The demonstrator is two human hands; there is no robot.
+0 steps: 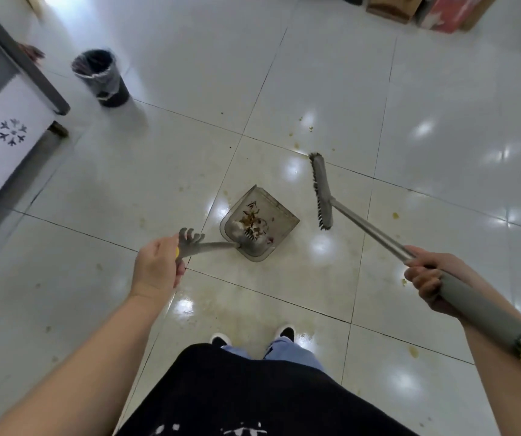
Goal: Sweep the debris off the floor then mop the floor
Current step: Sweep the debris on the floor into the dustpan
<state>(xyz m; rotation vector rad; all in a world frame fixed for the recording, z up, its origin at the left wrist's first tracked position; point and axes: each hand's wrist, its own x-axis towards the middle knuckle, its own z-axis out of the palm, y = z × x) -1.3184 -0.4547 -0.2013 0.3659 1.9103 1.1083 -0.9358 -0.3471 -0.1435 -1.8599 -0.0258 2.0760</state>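
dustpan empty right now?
No. The dustpan holds a pile of brown debris near its handle end.

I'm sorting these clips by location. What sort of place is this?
Probably a small shop or commercial back room, though I can't be sure. A white chest freezer with snowflake marks stands on the glossy tiled floor, stacked cardboard boxes sit along the far edge, and there is a lined bin.

Debris (253, 222) in dustpan (279, 215), broom (322, 191) right.
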